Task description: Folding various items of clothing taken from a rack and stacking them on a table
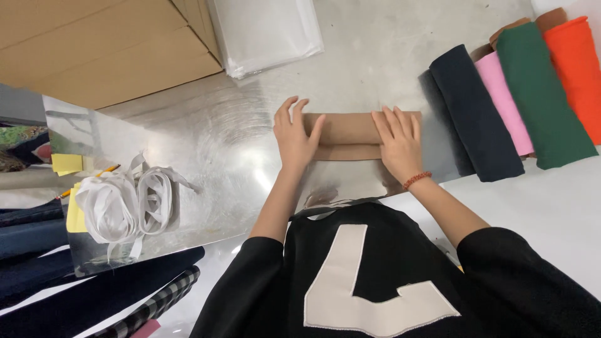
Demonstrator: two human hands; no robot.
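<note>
Pressing down flat, the left hand [294,134] lies with fingers spread on the left end of a tan fabric roll [347,133], and the right hand [397,144] does the same on its right end; neither hand is closed around the cloth, both rest open on top of it. A red bead bracelet [417,179] circles the right wrist. The roll lies crosswise on a shiny metal sheet [219,138], near the middle of the view, with a flat tan layer showing just beneath its near edge.

Just right of the right hand stand 4 more rolled fabrics side by side: a dark navy roll [476,112], a pink roll [506,100], a green roll [544,94] and an orange roll [576,69], with brown cloth ends behind them. Well to the left, a coiled bundle of white tape [128,203] sits on the metal, beside yellow sticky notes [67,164]. Clear plastic bags [266,31] and cardboard [94,44] lie at the far side. Dark and checked cloth [150,307] is piled at lower left.
</note>
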